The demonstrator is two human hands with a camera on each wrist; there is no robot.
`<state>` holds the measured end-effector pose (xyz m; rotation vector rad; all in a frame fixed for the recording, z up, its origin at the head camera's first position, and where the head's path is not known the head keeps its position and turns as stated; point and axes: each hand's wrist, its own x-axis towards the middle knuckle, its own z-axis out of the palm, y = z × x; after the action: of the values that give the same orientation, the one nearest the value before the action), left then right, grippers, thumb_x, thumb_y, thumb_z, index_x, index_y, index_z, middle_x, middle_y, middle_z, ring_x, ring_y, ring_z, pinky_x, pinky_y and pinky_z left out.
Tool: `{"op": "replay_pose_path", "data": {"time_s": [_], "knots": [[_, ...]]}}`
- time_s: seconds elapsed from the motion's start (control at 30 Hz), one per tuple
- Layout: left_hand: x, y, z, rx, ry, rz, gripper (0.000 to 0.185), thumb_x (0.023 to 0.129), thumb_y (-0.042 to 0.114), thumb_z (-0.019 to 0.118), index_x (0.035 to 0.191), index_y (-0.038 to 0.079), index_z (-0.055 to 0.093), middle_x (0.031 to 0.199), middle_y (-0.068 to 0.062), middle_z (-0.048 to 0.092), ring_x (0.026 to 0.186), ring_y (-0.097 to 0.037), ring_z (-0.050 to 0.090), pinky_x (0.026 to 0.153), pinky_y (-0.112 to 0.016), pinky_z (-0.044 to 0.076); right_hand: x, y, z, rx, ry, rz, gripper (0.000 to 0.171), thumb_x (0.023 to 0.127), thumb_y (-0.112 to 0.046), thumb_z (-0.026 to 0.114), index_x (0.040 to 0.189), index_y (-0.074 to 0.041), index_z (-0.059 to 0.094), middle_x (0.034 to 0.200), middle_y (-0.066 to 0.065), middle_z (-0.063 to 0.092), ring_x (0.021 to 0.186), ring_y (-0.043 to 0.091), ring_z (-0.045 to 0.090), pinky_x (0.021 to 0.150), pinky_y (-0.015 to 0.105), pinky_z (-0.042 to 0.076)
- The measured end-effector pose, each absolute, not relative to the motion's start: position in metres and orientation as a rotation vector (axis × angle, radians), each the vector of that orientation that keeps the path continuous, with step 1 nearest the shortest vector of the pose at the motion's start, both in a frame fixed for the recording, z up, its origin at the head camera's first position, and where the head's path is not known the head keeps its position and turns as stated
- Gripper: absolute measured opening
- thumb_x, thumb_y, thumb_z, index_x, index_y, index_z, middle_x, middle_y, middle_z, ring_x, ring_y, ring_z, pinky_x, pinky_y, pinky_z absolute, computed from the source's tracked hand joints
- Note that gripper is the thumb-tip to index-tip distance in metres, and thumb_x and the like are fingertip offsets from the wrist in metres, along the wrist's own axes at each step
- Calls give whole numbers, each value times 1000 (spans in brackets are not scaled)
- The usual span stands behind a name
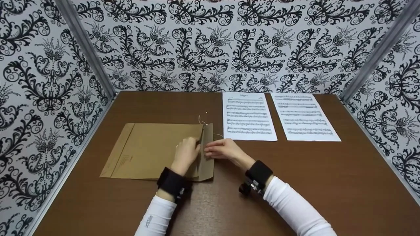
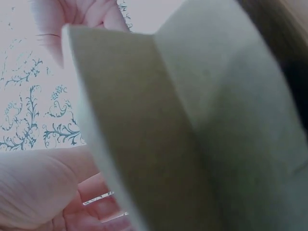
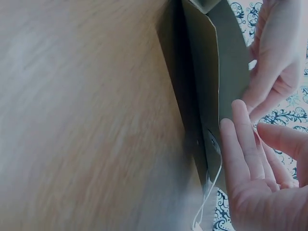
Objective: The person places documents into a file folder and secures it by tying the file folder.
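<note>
A brown paper envelope (image 1: 157,147) lies flat on the table, its mouth and raised flap (image 1: 207,164) toward the right. My left hand (image 1: 187,152) grips the envelope at its mouth with curled fingers. In the left wrist view, the folded paper (image 2: 130,110) hides part of that hand's fingers. From the right, my right hand (image 1: 226,150) touches the flap with its fingers nearly straight, as the right wrist view also shows. A thin white string (image 3: 207,197) hangs from a small fastener (image 3: 213,139) on the flap.
Two sheets of printed music, a left one (image 1: 247,116) and a right one (image 1: 305,116), lie side by side toward the back of the brown table (image 1: 295,170). Patterned walls (image 1: 210,49) stand at the back and both sides.
</note>
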<state>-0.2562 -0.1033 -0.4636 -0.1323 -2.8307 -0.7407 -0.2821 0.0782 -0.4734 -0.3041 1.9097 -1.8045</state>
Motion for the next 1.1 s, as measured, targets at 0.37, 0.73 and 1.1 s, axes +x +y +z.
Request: {"op": "replay_pose_path", "data": {"time_s": [0.37, 0.73, 1.1], "knots": [[-256, -101, -472, -197, -2851, -678, 13, 89, 8, 73, 98, -1, 76, 99, -23, 77, 90, -43, 74, 75, -53, 59, -279, 95, -468, -356, 1936, -1805, 36, 102, -5, 57, 133, 13, 60, 127, 29, 69, 104, 20, 77, 100, 38, 59], [-257, -102, -469, -199, -2908, -691, 22, 95, 15, 70, 77, 2, 68, 93, -23, 75, 84, -43, 74, 70, -53, 59, -282, 122, -464, -306, 1988, -1830, 38, 101, -6, 59, 133, 15, 59, 129, 33, 66, 112, 31, 75, 100, 40, 58], [-251, -84, -458, -408, -2704, -600, 21, 102, 14, 60, 110, 4, 77, 104, -15, 77, 89, -36, 75, 76, -48, 61, -285, 174, -467, -264, 2146, -1779, 39, 102, -4, 57, 132, 21, 55, 124, 31, 69, 98, 15, 78, 95, 34, 60]]}}
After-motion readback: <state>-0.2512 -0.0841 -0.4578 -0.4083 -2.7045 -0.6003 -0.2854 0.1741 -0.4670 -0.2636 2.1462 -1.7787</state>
